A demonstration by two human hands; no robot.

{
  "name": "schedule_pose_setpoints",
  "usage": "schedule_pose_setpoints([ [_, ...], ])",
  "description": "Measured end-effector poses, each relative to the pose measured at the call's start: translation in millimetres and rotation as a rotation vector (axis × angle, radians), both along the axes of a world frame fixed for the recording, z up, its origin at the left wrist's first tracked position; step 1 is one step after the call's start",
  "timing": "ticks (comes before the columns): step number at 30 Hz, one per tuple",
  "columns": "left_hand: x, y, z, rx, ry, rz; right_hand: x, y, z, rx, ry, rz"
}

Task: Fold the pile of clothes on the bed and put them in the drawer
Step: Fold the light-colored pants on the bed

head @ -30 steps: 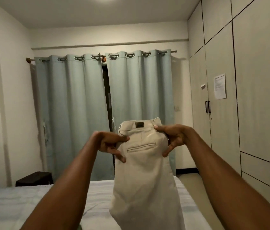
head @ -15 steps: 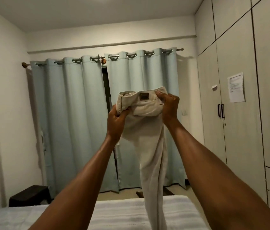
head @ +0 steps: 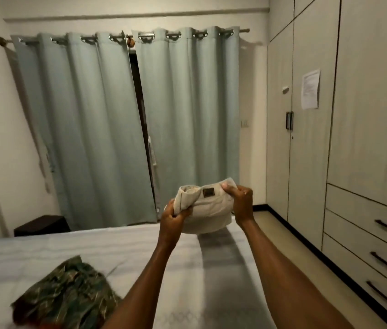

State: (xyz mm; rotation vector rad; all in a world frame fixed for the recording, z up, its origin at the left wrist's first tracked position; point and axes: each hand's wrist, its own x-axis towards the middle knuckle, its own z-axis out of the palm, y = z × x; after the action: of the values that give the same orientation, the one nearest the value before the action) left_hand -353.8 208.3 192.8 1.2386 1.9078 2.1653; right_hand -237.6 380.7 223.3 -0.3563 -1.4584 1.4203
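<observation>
Item, camouflage garment: lay rumpled on the bed at my near left, apparently not yet folded. Item, my left hand: fingers curled round the left end of the beige trousers, at the waistband. Item, trousers: held out over the far part of the bed, legs seemingly swung away from me, fold barely begun. Item, my right hand: thumb and fingers pinched the waistband's right end. Item, drawers: all closed at right; by my reckoning nothing was stowed yet.
</observation>
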Motion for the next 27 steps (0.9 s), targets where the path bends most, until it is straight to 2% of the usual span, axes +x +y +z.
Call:
schedule_pose_setpoints([
  [7, 134.7, -115.0, -224.7, -0.505, -0.199, -0.009, 155.3, -109.1, -250.0, -0.195, -0.440, -0.094],
  [11, 200.6, -179.0, -299.6, -0.676, -0.174, -0.068, 234.6, -171.4, -340.4, -0.278, -0.476, -0.063],
  [14, 223.2, -203.1, -334.9, -0.724, -0.052, -0.056, 274.8, -201.2, -374.0, -0.300, -0.541, -0.031],
  [17, 241.5, -214.0, -355.0, -0.727, -0.024, -0.020, 304.7, -221.4, -404.3, -0.286, -0.596, 0.017],
  [18, 248.0, -215.7, -350.8, -0.708, -0.098, -0.038, 311.6, -222.3, -408.0, -0.259, -0.633, 0.011],
  [20, 255.4, -214.4, -351.8, -0.707, -0.390, 0.019, 327.2, -226.4, -404.1, -0.302, -0.651, 0.069],
  [22, 258.0, -210.5, -359.5, -0.705, -0.624, 0.032, 334.0, -226.6, -393.1, -0.438, -0.692, 0.173],
  [24, 268.7, -207.0, -354.6, -0.697, -0.645, 0.014, 337.4, -224.7, -386.0, -0.469, -0.760, 0.178],
  [27, 282.3, -213.4, -343.9, -0.765, -0.570, -0.051, 336.8, -219.3, -388.2, -0.249, -0.945, 0.125],
])
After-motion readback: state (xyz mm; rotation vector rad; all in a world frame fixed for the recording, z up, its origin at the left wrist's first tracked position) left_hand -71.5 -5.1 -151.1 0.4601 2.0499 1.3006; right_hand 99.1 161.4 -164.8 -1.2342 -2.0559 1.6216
